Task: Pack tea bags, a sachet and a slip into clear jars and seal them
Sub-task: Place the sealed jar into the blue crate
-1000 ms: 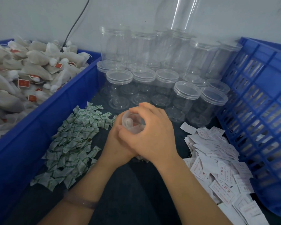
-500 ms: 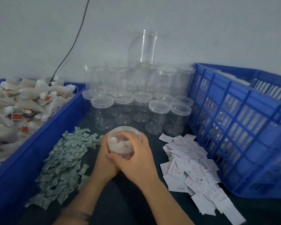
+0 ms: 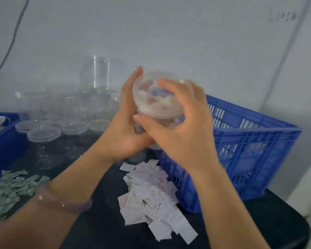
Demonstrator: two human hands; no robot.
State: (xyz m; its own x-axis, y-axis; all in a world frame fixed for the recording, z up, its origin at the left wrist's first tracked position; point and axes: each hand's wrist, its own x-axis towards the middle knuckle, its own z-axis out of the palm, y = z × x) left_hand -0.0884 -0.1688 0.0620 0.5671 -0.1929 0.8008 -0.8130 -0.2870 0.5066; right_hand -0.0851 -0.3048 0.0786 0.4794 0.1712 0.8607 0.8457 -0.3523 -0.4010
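A clear jar (image 3: 151,97) filled with pale tea bags is lifted above the table, its lidded top tilted toward me. My left hand (image 3: 126,126) cups the jar's left side and bottom. My right hand (image 3: 183,130) curls over the lid from the right, fingers wrapped round the rim. The jar's lower half is hidden behind both hands. The picture is blurred by motion.
Several empty clear jars (image 3: 43,135) with lids stand at the back left. A heap of white slips (image 3: 151,194) lies beside the blue slatted crate (image 3: 250,150) on the right. Green sachets (image 3: 9,189) spread at the left, next to a blue bin (image 3: 2,141).
Both hands have lifted the jar up from the table and carried it to the right, toward the blue crate. The view has swung up and right with them.
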